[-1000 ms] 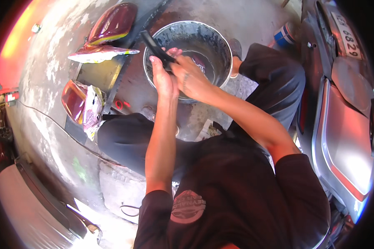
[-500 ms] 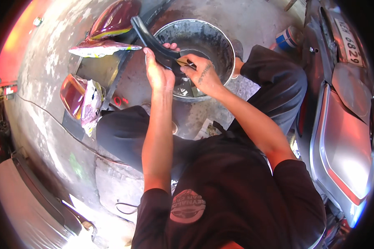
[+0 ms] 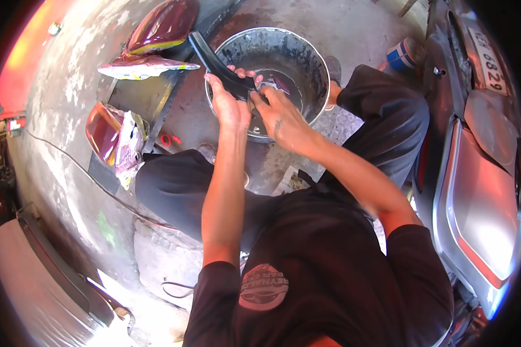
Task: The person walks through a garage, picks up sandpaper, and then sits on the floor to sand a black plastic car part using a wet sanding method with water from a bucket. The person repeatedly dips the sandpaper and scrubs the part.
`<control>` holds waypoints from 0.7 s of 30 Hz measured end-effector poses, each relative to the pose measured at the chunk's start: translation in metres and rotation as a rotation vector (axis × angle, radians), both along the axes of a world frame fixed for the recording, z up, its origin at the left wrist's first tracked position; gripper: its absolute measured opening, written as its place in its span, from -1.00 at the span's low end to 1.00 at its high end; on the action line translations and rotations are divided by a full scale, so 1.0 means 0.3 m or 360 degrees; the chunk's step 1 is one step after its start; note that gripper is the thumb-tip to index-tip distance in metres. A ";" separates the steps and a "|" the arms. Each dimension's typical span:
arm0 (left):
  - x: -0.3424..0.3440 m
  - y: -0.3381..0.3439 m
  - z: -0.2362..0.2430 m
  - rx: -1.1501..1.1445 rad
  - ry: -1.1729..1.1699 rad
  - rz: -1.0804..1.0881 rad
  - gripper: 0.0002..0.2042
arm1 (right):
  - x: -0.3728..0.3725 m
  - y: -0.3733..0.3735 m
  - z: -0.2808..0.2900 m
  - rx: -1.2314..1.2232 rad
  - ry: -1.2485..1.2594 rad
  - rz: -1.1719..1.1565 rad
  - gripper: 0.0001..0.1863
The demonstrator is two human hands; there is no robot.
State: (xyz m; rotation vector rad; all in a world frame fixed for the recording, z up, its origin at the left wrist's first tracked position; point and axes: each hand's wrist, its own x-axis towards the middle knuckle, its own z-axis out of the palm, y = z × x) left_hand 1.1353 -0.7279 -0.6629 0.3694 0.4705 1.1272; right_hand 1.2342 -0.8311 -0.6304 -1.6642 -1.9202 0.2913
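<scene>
My left hand (image 3: pixel 230 109) grips a curved black plastic-looking piece (image 3: pixel 211 58) that angles up and leftward over a large metal basin (image 3: pixel 320 68), its thumb along the side and fingertips curled beneath. My right hand (image 3: pixel 281 122) is bent at the piece's lower end, fingers pinched on a small tan pad (image 3: pixel 250 108), partly hidden by the fingers. Shallow dark water and some light scraps lie in the basin below both hands.
Glossy red panels (image 3: pixel 162 29) with crumpled masking lie on the left, another (image 3: pixel 104 133) nearer my knee. A blue-banded can (image 3: pixel 404 55) is beyond my right leg. A silver vehicle body (image 3: pixel 480 208) borders the right; a grey panel (image 3: pixel 40 272) sits lower left, near a cord.
My right hand has moved right and downward over the last second, its fingers now lower on the piece. The black piece shifted left, then slightly back right, still in my left hand.
</scene>
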 end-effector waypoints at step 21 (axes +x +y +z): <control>-0.013 0.023 0.100 -0.0029 -0.0044 0.0056 -0.40 | 0.092 0.086 0.091 -0.0106 0.0554 0.0011 -0.69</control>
